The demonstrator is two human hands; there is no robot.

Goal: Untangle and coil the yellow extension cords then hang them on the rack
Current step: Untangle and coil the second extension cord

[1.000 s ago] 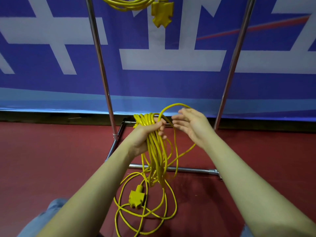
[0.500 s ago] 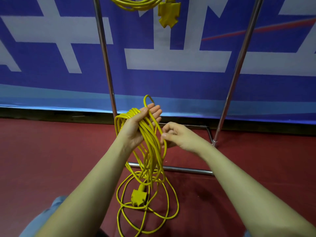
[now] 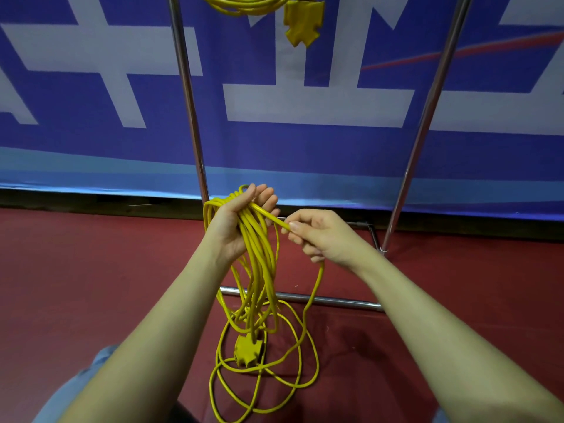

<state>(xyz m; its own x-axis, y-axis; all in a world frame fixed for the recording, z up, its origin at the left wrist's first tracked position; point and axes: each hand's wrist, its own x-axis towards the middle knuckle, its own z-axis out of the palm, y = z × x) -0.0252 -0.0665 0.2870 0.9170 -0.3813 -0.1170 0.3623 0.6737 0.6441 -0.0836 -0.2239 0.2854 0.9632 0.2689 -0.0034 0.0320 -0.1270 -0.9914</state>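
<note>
My left hand point(image 3: 236, 222) holds several loops of a yellow extension cord point(image 3: 259, 270), palm up, the loops draped across it and hanging down. My right hand point(image 3: 320, 236) pinches one strand of the same cord just right of the left hand. That strand drops from the right hand to loose coils on the red floor, where the cord's yellow socket block point(image 3: 247, 351) lies. A second yellow cord point(image 3: 244, 6) with its own socket block point(image 3: 302, 25) hangs coiled from the top of the metal rack point(image 3: 186, 96).
The rack's two chrome uprights stand left and right of my hands, its base bar point(image 3: 335, 300) crossing the red floor point(image 3: 91, 270) under the hanging loops. A blue and white banner point(image 3: 305, 148) covers the wall behind. My knees show at the bottom edge.
My left hand turned palm up with the loops and shifted left. My right hand moved off the top loop, dropped lower and took a strand in a pinch, then drew it toward the left hand.
</note>
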